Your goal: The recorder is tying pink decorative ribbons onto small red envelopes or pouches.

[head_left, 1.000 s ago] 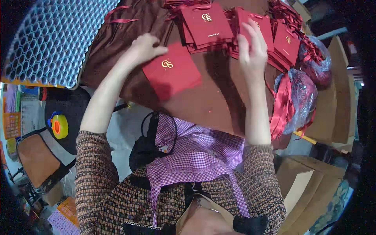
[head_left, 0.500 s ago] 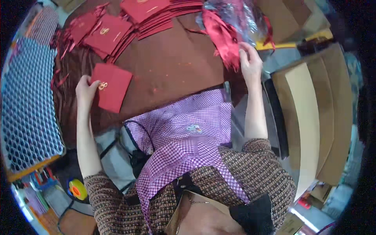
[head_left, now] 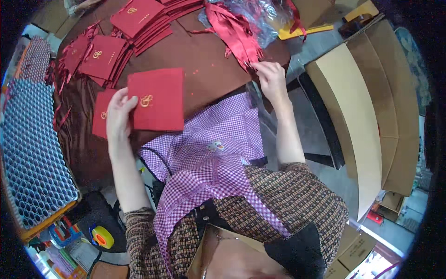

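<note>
Since half a second ago the front bag (head_left: 160, 104) has come away from the back bag (head_left: 99, 122) — one red bag showed beside the left hand (head_left: 118, 116) then, two do now. The right hand (head_left: 273, 81), earlier by the middle of the ribbons' lower half, has shifted to their tips.

Left thumb and fingers pinch the front bag by its left edge; right thumb and fingertips are pressed together on the ends of the ribbons (head_left: 234, 32). Front bag: flat, gold mark showing, above the cloth's near edge. Back bag: partly hidden behind the left hand.

Farther out, four stacks (head_left: 100, 53) of red bags sit along the far side of the brown cloth (head_left: 213, 76) — bags too overlapped to count. One bunch of ribbons, too many strands to number, lies against clear plastic (head_left: 269, 18). At the left stands one patterned tray (head_left: 35, 139), with one tape roll (head_left: 102, 236) below; at the right, one large box (head_left: 371, 102).
</note>
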